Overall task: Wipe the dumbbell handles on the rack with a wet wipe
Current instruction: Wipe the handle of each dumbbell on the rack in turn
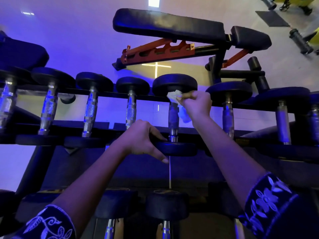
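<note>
The right hand (196,104) pinches the wet wipe (174,95), the left hand (143,137) grips the dumbbell head (176,149); hard rubbing might roll it.

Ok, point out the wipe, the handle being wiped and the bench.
wipe (174,95), head view, crumpled white part by the fingertips.
handle (173,118), head view, middle of the shaft.
bench (169,25), head view, long back pad.
</note>
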{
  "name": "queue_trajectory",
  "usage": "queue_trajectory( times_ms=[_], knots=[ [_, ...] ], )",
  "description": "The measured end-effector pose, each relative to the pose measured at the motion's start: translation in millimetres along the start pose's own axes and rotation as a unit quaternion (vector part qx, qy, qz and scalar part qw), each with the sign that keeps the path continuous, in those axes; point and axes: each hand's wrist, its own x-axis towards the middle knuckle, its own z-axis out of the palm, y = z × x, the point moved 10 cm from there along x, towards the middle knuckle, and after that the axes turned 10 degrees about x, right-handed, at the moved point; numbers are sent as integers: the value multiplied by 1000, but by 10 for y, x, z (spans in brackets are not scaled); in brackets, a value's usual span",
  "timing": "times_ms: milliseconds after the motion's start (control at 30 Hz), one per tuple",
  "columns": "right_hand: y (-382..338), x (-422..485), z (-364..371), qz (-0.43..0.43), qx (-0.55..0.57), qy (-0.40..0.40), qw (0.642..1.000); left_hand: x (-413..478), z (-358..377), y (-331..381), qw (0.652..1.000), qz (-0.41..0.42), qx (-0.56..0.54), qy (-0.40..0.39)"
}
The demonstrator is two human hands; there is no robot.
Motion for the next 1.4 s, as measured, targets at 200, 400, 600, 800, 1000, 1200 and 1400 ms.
queue_trajectory(
  times_ms=[200, 400, 600, 800, 1000, 1200, 1400],
  knots=[
    [612, -593, -58, 133, 37, -87, 987, -4, 6, 6, 1000, 9, -7, -13],
    [210, -307, 199, 149, 133, -226, 953, -4, -2, 5, 1000, 9, 3, -1],
    [711, -527, 403, 279, 251, -260, 890, 5, -1, -5, 1000, 11, 4, -1],
    [410, -297, 630, 308, 426, -274, 805, 11, 11, 1, 1000, 14, -2, -8],
    [703, -642, 603, 319, 226, -375, 841, 9, -6, 6, 1000, 20, 13, 2],
    [535, -175, 597, 279, 210, -327, 878, 1, 1, 25, 999, 31, 10, 1],
    [634, -689, 435, 259, 122, -357, 889, 1, -7, -1, 1000, 26, 7, -1]
  ],
)
